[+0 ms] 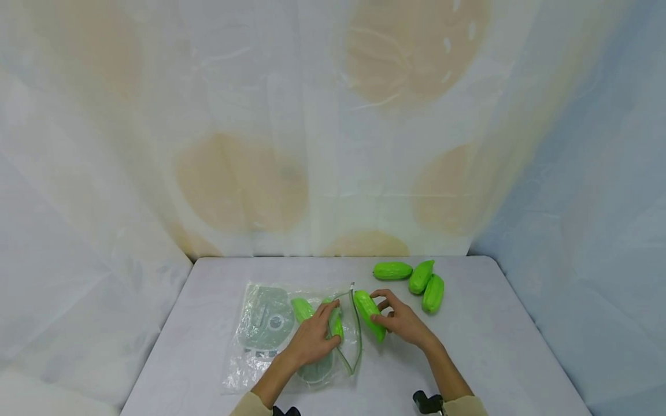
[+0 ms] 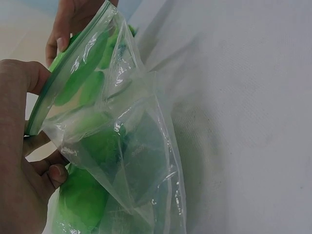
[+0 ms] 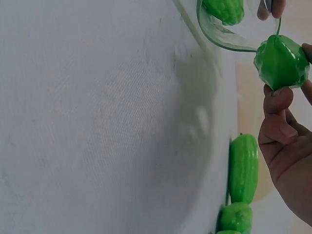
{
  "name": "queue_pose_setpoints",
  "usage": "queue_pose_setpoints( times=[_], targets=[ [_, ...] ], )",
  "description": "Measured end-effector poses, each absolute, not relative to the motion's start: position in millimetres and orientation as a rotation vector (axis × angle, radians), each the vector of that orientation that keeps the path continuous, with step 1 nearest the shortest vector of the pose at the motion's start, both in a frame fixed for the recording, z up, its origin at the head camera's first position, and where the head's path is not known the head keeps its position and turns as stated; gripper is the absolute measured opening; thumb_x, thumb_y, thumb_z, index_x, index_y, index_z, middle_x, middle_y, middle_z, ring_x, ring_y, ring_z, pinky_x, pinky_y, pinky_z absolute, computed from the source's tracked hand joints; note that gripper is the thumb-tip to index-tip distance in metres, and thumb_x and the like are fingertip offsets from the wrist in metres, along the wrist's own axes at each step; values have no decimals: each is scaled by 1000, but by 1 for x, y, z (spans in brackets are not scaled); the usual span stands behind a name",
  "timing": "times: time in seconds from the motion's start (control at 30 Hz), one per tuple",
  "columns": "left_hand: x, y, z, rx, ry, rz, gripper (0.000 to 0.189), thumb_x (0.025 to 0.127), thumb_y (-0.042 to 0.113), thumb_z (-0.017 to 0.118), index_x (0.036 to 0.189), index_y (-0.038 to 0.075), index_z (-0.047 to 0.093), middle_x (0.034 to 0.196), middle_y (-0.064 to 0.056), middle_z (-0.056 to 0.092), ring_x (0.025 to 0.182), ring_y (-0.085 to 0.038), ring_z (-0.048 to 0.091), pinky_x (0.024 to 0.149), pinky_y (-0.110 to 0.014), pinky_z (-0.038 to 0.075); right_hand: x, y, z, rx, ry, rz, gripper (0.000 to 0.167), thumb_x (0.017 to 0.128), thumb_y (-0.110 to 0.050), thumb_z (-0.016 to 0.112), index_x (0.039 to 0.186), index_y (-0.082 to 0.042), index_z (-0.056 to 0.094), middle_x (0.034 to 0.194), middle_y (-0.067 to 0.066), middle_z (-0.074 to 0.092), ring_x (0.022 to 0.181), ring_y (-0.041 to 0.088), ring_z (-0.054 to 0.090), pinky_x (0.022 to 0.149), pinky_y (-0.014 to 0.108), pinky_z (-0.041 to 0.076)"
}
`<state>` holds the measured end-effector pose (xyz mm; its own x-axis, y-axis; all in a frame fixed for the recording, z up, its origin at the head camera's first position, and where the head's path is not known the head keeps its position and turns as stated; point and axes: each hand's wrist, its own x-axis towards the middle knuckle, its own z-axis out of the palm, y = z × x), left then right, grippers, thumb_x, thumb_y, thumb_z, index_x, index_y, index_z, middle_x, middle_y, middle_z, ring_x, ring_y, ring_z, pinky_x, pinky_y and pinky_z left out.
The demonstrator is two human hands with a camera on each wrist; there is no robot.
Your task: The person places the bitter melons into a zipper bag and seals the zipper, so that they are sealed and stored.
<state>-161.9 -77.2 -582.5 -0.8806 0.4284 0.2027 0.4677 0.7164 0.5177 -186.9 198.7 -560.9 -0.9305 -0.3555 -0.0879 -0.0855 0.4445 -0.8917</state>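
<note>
A clear zip bag with a green-edged mouth lies on the table, its mouth spread toward the right. My left hand holds the bag by its zip edge, thumb and fingers around the rim. Inside the bag lie bright green bitter melons, seen through the plastic in the left wrist view. Just right of the mouth, my right hand grips another ridged green bitter melon between thumb and fingers. In the right wrist view, that melon overlaps the bag's rim.
Three more bitter melons lie at the back right of the white table. Patterned sheeting hangs behind the table's far edge, and pale sheeting stands on both sides. A dark wrist mount shows by the right sleeve.
</note>
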Motion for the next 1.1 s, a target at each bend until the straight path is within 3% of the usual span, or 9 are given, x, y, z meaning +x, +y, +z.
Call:
queue_pose_setpoints(
  times=[0.27, 0.6, 1.1],
  targets=[
    [-163, -78, -584, -743, -2850, -893, 78, 85, 32, 64, 155, 15, 35, 145, -2, 49, 85, -12, 53, 74, -31, 51, -189, 194, -564, -456, 2365, -1489, 53, 93, -37, 70, 139, -28, 44, 115, 15, 58, 74, 24, 65, 67, 49, 55],
    [-164, -78, -586, -745, -2851, -899, 78, 86, 32, 64, 155, 12, 36, 145, -3, 48, 90, -13, 56, 77, -35, 53, -186, 182, -565, -495, 2337, -1410, 53, 93, -40, 70, 138, -27, 44, 105, 10, 61, 65, 31, 64, 50, 33, 48],
    [-164, -78, -585, -748, -2850, -891, 76, 87, 32, 63, 155, 13, 35, 147, -4, 47, 98, -15, 58, 84, -39, 54, -185, 171, -566, -509, 2344, -1408, 54, 93, -39, 71, 137, -23, 43, 102, 12, 63, 65, 33, 67, 52, 48, 53]
  ],
)
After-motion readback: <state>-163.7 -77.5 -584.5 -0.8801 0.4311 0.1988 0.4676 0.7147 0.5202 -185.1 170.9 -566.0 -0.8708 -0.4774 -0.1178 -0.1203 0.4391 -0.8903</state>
